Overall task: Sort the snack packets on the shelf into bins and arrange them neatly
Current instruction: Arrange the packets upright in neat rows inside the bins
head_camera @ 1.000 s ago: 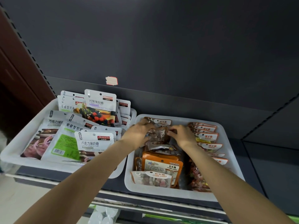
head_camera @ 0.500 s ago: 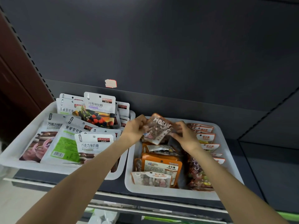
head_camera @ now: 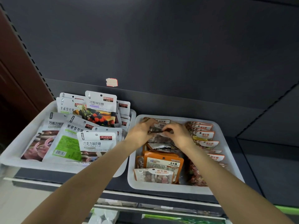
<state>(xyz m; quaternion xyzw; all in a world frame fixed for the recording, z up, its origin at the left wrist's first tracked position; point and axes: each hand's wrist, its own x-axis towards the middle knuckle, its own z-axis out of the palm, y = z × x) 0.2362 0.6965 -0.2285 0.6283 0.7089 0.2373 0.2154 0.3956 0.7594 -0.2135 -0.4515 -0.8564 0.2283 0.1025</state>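
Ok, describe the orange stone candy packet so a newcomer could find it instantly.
Start at the right white bin on the shelf. In its left column, near the front, the orange stone candy packet stands behind a clear-window packet. It alone has a solid orange face with a white label.

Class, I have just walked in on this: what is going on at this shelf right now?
A person is tidying snack packets in two white bins on a dark shelf. Both hands, the left hand and the right hand, pinch one dark packet over the back of the right bin, among the stone candy packets. The left bin holds white packets, untouched.
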